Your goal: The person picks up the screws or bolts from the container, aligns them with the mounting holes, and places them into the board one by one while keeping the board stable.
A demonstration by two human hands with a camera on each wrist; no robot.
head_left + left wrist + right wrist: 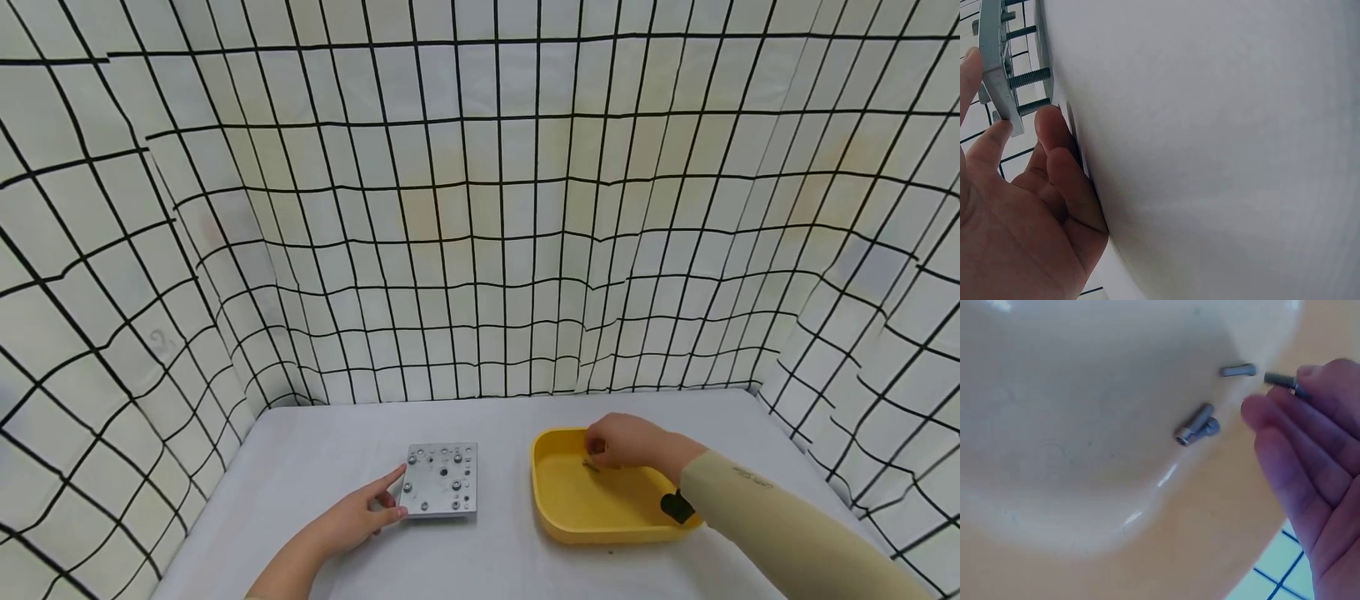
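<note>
A square metal plate [441,479] with several screws in it lies on the grey table. My left hand [392,502] grips its left edge, thumb on top and fingers at the corner. In the left wrist view the plate [996,59] stands on screw shanks just off the table, with my left hand [1007,122] at its rim. My right hand [600,447] reaches into a yellow tray [570,521]. In the right wrist view my right hand [1285,394] pinches a small screw [1280,379] at its fingertips, above two loose screws [1196,424] and another [1238,370].
White sheets with a black grid close off the back and both sides of the table [315,467]. The tray sits to the right of the plate with a gap between them. A dark object [677,506] shows at my right wrist.
</note>
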